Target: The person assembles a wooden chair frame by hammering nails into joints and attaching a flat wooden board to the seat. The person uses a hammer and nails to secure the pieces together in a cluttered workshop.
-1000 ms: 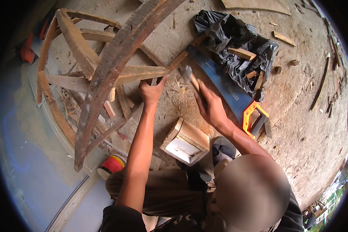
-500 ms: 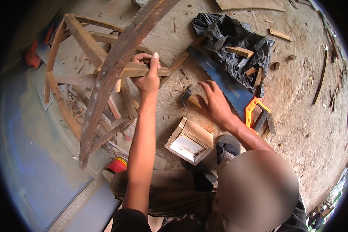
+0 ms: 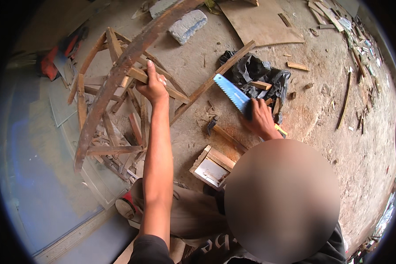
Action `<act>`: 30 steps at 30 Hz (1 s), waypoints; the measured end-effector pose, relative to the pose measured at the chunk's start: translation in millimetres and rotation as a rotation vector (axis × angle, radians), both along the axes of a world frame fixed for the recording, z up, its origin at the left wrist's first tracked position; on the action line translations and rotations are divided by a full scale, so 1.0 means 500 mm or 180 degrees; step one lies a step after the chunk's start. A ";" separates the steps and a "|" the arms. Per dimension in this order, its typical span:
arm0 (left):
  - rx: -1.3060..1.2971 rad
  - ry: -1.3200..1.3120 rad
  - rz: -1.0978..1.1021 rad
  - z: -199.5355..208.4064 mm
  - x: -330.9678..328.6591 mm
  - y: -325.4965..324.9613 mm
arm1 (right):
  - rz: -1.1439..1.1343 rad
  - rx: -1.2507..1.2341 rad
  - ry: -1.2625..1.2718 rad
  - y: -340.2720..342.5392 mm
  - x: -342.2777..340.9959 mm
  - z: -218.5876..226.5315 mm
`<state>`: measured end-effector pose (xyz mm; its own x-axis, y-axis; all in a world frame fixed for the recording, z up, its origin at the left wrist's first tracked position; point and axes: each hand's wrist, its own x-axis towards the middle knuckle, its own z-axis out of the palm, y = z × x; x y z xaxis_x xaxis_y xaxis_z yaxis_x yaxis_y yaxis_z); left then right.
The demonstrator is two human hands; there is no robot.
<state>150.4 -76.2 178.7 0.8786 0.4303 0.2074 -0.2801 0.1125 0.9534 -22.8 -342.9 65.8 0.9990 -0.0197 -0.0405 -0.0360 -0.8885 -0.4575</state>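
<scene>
My left hand (image 3: 153, 86) is closed round a wooden bar (image 3: 177, 93) of a rough wooden frame (image 3: 94, 108), its thumb pointing up. A long, dark curved piece of wood (image 3: 102, 94) crosses the front of that frame. My right hand (image 3: 262, 118) has its fingers bent over the blue blade of a hand saw (image 3: 232, 93), close to the saw's yellow-orange handle, which mostly hides behind the hand and a blurred round patch. The toothed edge faces lower left. A hammer (image 3: 212, 124) with a wooden handle lies on the ground, left of the right hand.
Behind the saw, a crumpled black plastic bag (image 3: 275, 78) holds wood offcuts. One long wooden strip (image 3: 233, 59) slants past the saw's tip. Near my legs sits a small wooden box (image 3: 212, 170). Farther off are a concrete block (image 3: 188, 26) and a plywood sheet (image 3: 259, 26).
My right hand has gone from above the hammer handle to the saw blade, whose face now looks lighter and tilted. My left hand keeps its hold; the whole view has shifted.
</scene>
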 end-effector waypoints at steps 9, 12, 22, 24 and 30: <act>-0.0473 0.0176 -0.0041 0.190 0.048 0.133 | -0.0715 -0.0420 -0.0174 -0.176 -0.054 0.043; -0.0428 0.0221 -0.0114 0.242 0.037 0.181 | -0.0453 -0.0120 0.0072 -0.182 0.026 0.092; -0.1486 -0.0693 -0.0298 0.512 0.018 0.288 | 0.1468 0.2889 -0.0350 0.049 0.260 0.575; -0.1913 -0.0930 -0.0291 0.532 -0.006 0.317 | 0.1751 0.3468 -0.0753 0.135 0.277 0.649; -0.2723 -0.1551 -0.0163 0.527 -0.030 0.288 | 0.1592 0.3755 -0.1625 0.256 0.282 0.890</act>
